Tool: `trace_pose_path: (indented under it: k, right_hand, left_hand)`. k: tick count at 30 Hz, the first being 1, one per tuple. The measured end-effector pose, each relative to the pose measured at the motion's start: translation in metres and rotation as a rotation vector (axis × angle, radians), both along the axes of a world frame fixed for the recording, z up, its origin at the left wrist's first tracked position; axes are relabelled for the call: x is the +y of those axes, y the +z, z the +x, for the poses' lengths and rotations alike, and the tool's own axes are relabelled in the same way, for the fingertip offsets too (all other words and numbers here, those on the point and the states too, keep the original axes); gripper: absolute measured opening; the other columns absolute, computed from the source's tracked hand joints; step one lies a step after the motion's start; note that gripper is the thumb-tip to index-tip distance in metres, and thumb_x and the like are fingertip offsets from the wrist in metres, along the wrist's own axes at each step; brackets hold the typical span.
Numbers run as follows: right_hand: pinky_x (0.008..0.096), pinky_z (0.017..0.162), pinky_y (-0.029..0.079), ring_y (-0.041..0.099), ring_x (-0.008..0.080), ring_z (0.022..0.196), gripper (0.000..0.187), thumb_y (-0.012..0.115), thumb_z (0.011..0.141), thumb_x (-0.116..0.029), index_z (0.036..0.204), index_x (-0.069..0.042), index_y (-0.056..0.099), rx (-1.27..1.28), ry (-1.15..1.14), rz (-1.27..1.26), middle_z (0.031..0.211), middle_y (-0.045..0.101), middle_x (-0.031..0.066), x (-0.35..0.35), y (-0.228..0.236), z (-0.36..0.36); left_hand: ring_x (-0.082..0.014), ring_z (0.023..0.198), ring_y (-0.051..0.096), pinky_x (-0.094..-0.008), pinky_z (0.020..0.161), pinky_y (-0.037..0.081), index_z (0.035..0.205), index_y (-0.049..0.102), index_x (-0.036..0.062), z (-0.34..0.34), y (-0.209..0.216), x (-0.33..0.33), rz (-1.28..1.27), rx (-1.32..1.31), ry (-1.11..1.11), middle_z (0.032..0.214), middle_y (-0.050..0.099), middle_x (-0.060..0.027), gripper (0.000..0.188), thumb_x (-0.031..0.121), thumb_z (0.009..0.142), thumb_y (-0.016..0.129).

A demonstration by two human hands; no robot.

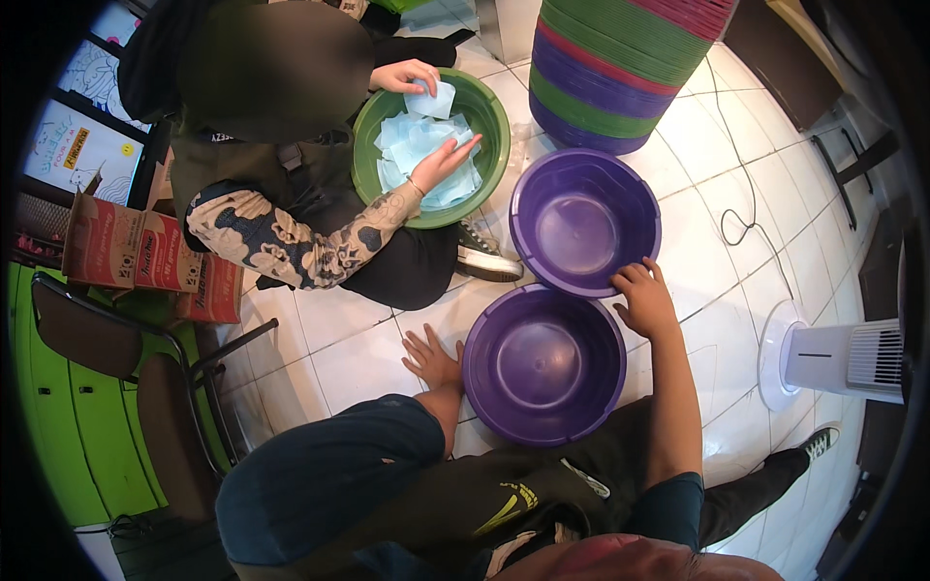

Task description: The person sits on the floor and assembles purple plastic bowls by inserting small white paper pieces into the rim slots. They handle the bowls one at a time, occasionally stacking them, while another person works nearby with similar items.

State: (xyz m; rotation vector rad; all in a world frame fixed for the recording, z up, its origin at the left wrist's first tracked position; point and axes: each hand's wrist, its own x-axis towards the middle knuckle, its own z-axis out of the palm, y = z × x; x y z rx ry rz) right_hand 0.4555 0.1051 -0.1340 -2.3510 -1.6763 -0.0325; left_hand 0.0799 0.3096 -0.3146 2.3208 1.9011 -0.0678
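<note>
Two purple plastic basins stand on the floor before me, the near basin by my legs and the far basin just beyond it; both look empty inside. My right hand has its fingers curled at the near right rim of the far basin, thumb beside the outer wall. Left of the near basin, my left hand lies on the tiles with fingers spread and holds nothing. A green basin of light blue paper pieces sits farther off, and another person's two hands handle the papers.
A tall stack of green, red and purple basins rises at the far right. A cable and a white appliance on a round base are on the right. Cardboard boxes and a chair stand at left.
</note>
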Motion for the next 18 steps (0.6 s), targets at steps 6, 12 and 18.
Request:
trace_pose_path:
  k: [6,12,18]
  right_hand:
    - [0.0482,0.11,0.044,0.066,0.0272,0.104,0.023,0.076,0.078,-0.006,0.1,-0.011,0.069,-0.044,-0.094,0.031,0.102,0.07,0.0057,-0.047,-0.026,0.008]
    - [0.0418,0.07,0.049,0.062,0.0365,0.076,0.024,0.084,0.083,-0.016,0.096,-0.003,0.068,0.248,-0.552,0.458,0.082,0.064,0.0158,-0.078,0.028,-0.008]
    - [0.0301,0.056,0.046,0.056,0.0103,0.059,0.032,0.086,0.091,-0.029,0.091,0.001,0.073,0.595,-0.865,0.643,0.066,0.067,0.0052,-0.115,0.066,-0.004]
  left_hand:
    - [-0.0368,0.165,0.003,-0.0626,0.128,0.003,0.171,0.022,0.0269,0.002,-0.008,0.0,0.008,0.048,0.018,0.178,0.004,-0.0193,0.093,0.067,0.094,0.057]
    - [-0.0323,0.163,0.021,-0.0582,0.126,0.022,0.171,0.018,0.0345,-0.025,-0.084,0.021,0.626,0.552,-0.095,0.178,0.016,-0.0162,0.063,0.038,0.111,0.037]
    - [-0.0261,0.163,0.023,-0.0547,0.126,0.023,0.171,0.014,0.0392,-0.012,-0.068,0.003,0.449,0.426,-0.069,0.178,0.02,-0.0109,0.06,0.041,0.113,0.032]
